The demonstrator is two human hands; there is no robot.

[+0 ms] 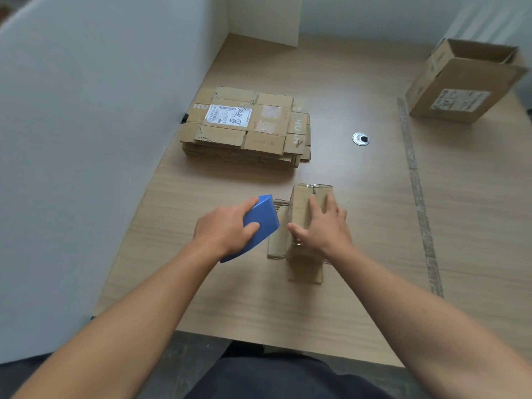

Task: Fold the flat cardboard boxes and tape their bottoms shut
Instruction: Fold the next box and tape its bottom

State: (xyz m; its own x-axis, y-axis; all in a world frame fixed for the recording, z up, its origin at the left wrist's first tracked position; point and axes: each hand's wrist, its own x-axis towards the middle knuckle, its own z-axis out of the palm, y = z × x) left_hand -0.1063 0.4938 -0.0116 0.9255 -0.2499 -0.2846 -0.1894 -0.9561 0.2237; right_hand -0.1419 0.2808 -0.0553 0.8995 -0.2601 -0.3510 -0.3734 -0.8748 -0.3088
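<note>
Watching the head view remotely, I log two bare hands low over the table (359, 298). The left hand (227, 230) is clamped on the blue tape dispenser (263, 218): thumb across its top face, fingers wrapped round the far edge. The dispenser's nose points away from the wrist, toward the small box (300, 207) just right of it. I can't tell whether the dispenser touches the box.

The right hand (324, 227) lies flat on that small box, fingers (313, 207) straight and spread over the top panels, thumb against the box's left side. It is pressing, not gripping. The box stands upright under the palm with its closed flaps facing up and a seam running away from the wrist. There is a shiny glint at the seam's far end, possibly tape; I can't tell for sure. Two loose flaps (277, 244) splay out on the table, one left of the right thumb, one below the wrist.

The stack of flat boxes (244, 145) sits well beyond the left hand, up and slightly right of it, with a white label (229, 116) on the top sheet. A metal grommet (360, 139) is set in the table beyond the right hand. A big open box (460, 84) sits far off to the right of the right hand. A worn strip of tape (417, 182) runs along the table between that box and the right hand. A white partition (72, 139) is left of the left hand.
</note>
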